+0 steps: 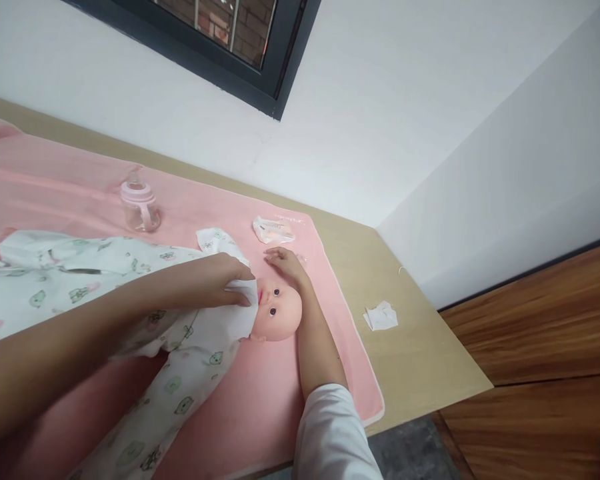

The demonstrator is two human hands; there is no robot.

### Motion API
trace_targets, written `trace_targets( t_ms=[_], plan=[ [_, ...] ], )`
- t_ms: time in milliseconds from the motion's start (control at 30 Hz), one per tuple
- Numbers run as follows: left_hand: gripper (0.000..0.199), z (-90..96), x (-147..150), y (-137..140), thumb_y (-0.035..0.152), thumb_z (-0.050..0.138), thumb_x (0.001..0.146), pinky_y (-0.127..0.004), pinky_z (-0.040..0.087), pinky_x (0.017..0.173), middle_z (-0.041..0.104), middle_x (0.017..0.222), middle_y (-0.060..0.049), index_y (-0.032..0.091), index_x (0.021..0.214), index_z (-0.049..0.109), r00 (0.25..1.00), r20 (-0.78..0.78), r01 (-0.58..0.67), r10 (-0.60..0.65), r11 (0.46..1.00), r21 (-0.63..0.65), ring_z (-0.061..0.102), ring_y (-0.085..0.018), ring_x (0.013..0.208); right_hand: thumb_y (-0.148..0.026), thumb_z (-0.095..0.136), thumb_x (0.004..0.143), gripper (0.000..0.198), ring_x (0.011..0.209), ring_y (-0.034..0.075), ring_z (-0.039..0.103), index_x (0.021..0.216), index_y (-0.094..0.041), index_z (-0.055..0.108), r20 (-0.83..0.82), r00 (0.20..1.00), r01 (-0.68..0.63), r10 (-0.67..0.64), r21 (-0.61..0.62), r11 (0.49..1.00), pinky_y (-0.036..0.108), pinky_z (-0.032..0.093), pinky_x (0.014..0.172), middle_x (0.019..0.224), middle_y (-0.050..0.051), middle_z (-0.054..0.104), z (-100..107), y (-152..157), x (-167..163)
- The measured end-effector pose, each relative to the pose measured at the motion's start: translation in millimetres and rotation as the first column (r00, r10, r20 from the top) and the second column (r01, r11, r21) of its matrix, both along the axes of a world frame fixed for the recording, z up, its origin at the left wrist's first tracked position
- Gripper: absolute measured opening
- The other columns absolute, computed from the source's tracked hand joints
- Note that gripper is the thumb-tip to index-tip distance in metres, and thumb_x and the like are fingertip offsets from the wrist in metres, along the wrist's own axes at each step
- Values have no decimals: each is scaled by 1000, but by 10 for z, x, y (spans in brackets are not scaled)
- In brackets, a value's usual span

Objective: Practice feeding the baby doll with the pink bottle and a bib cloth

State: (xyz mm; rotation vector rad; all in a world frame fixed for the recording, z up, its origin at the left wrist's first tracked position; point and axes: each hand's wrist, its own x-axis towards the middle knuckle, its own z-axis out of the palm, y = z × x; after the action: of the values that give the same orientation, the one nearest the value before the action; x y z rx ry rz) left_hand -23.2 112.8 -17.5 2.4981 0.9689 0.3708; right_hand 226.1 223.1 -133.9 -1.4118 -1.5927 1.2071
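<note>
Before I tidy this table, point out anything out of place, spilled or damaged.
A crumpled white tissue lies loose on the pale wooden tabletop, beyond the pink fabric mat; it looks like stray litter. I see no spill or damage.

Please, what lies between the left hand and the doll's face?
A white tissue or cloth, pinched by the left hand close to the doll's face; the head view shows it.
</note>
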Motion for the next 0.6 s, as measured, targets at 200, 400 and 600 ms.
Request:
trace_targets(
  t_ms=[200,400,600],
  plan=[
    [22,-44,38,-5,25,51,80,-28,32,52,55,63,-3,18,61,43,998,-64,-30,27,999,-42,48,-15,56,-21,66,80,22,90,13,66,101,-17,67,-77,997,5,-6,-4,1000,31,48,97,90,4,72,-90,50,32],
    [19,24,76,-111,20,45,82,-30,32,57,56,66,-2,18,63,40,997,-74,-16,18,1000,27,48,-15,60,-18,62,78,22,87,12,66,99,-17,68,-98,995,19,-17,15,1000,30,49,96,94,4,72,-147,74,38],
    [21,58,73,-192,20,42,82,-31,30,57,51,65,-1,19,63,34,997,-77,-22,27,997,68,45,-14,60,-18,59,78,20,87,12,66,97,-17,67,-121,992,44,-41,23,999,29,51,94,93,4,72,-172,70,27]
  ],
)
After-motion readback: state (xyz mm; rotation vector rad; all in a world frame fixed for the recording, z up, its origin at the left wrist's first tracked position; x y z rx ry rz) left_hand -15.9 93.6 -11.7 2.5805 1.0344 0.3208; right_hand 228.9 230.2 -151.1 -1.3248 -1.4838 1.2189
